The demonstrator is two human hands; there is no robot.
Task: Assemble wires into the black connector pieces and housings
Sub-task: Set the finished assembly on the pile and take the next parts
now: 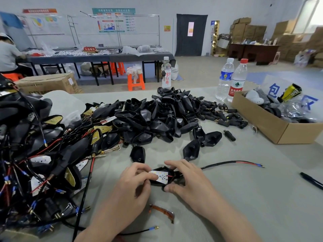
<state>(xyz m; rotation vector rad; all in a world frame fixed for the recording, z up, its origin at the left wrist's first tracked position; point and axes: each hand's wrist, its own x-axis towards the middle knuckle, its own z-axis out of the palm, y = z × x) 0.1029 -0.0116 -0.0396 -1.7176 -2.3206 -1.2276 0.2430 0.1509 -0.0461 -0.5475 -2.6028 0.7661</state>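
A black housing (158, 182) lies on the table between my hands, with a white LED board (160, 175) sitting in it. My left hand (133, 183) pinches the left end of the board and housing. My right hand (186, 179) grips the housing's right end, fingers curled over the top and thumb below. A black sheathed wire (227, 162) with red strands and brass terminals runs from the housing to the right. A heap of empty black housings (157, 117) fills the middle of the table, with small black connector pieces (220, 114) on its right side.
A tangle of wired, assembled units (40, 154) covers the left side. A cardboard box (279, 126) stands at right, with three water bottles (225, 79) behind the heap. An amber lens strip (164, 211) lies near my wrists, a black pen (311, 180) at far right. A person sits at far left.
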